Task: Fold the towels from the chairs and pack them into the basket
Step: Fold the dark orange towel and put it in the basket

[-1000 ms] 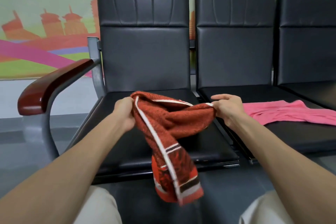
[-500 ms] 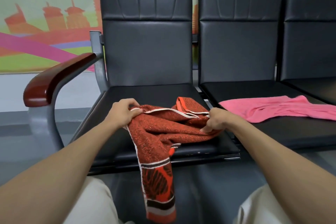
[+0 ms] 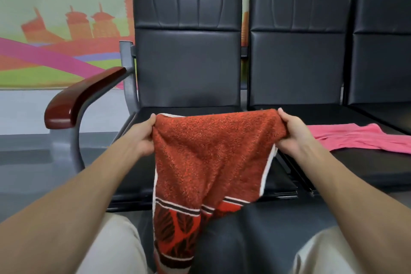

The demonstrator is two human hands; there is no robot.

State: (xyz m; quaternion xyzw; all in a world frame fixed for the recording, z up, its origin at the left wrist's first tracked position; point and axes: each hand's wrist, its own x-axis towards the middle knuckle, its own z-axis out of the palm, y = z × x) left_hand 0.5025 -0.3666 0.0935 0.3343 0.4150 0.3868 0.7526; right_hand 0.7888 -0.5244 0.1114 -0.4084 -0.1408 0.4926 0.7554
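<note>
Fingers (image 3: 152, 121) of the left hand (image 3: 144, 140) and of the right hand (image 3: 292, 134) clamped on the two upper corners of the rust-red towel (image 3: 211, 151), thumbs on the near face, remaining digits hidden behind the cloth. Held spread between the hands, in the air, in front of the left-hand chair (image 3: 186, 62). Lower part hanging slack between the knees, patterned border at the bottom, right side drawn up higher than the left. Seemingly doubled already, judging by the white-edged hem along the right side; layer count not certain. Second, pink towel (image 3: 355, 138) lying unfolded on the seat of the next chair (image 3: 298, 55), well apart from the red one. No basket in view.

Step in hand, by judgement: squaring the cloth ahead of the next fold. To do it well:
- Keep the top edge taut and level.
- Give a short shake to let the hanging part drop straight and untwisted.
- Match the striped borders below before bringing the corners together.
- Lower onto the seat and smooth flat rather than folding thick terry in mid-air.

Risk if hurried: skewed edges and a lumpy bundle, awkward to pack.
</note>
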